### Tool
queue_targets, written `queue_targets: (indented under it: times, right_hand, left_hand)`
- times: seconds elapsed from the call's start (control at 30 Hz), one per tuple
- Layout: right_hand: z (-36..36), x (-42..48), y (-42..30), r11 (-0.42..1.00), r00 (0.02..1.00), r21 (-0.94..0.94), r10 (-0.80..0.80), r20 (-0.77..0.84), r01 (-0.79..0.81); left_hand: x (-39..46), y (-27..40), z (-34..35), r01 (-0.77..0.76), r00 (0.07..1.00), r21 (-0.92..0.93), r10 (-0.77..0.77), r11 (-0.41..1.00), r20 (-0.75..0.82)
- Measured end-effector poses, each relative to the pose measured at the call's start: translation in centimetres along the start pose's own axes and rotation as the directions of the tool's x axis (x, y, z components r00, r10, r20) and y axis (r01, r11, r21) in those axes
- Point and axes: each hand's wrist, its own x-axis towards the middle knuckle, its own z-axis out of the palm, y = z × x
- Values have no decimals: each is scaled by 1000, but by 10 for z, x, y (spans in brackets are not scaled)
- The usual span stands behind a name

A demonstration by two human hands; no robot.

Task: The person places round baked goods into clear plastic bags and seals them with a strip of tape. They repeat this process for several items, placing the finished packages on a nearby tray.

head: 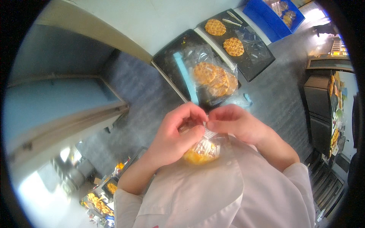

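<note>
Close to my chest, a clear plastic bag holds a round yellow baked item. My left hand curls around the bag's upper part, with thumb and fingertips pinched at its top. My right hand meets it there, pinching the same edge beside a white printed label. Just beyond my hands, a larger clear bag with several waffle-patterned round pastries lies on a black tray. A light blue strip lies along that bag's left side.
A second black tray bears two round pastries, tongs and clear wrappers. Behind it stands a blue crate with bagged goods. A pale wall borders the trays. Counters with food stand at right and lower left.
</note>
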Motion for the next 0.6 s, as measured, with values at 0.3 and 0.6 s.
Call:
queue_targets:
  times: [0.3,0.6]
  right_hand:
    - [0,7,41,969,980,-167,-164,109,180]
    - [10,-5,30,900,926,-221,-371,67,377]
  left_hand:
    - [-14,1,10,29,999,159,-26,987,-23]
    - [-4,25,20,67,991,233,-38,970,-125]
